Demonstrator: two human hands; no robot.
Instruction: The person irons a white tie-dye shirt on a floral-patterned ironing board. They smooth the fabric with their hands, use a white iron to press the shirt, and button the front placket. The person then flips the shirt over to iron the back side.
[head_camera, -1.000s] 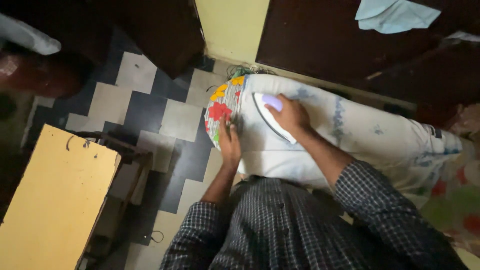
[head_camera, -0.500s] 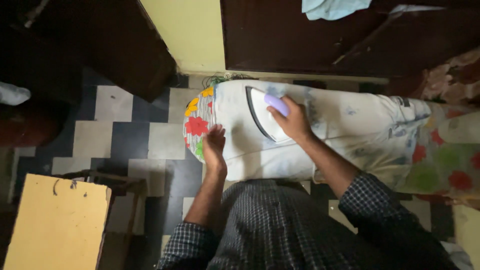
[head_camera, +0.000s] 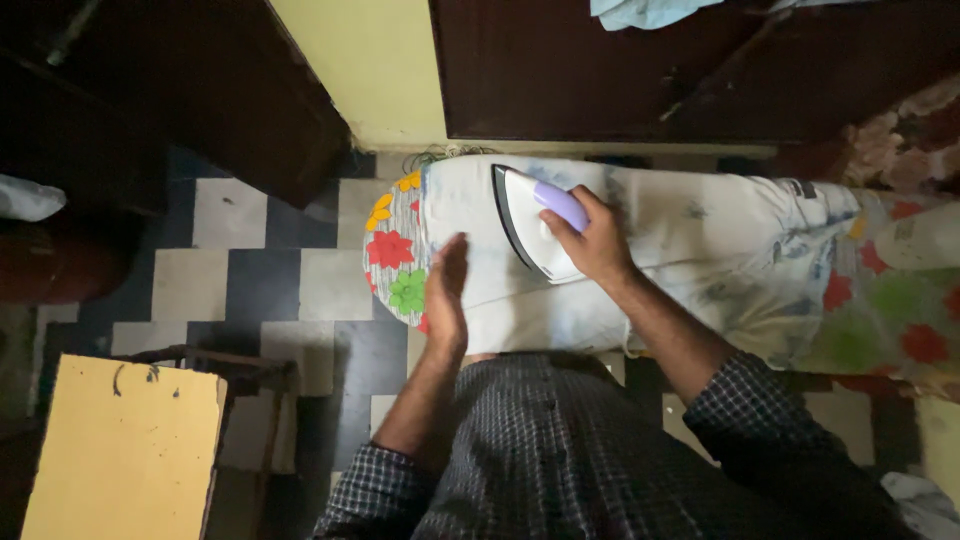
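**Iron near the board's rounded end**

We see the ironing board (head_camera: 395, 250) running left to right, with pale trousers (head_camera: 700, 250) lying along it. The iron (head_camera: 530, 235) sits on the trousers, nose toward the rounded end. Our right hand (head_camera: 590, 240) grips its purple handle. Our left hand (head_camera: 445, 290), flat and holding nothing, presses the cloth just left of the iron. No containers show.
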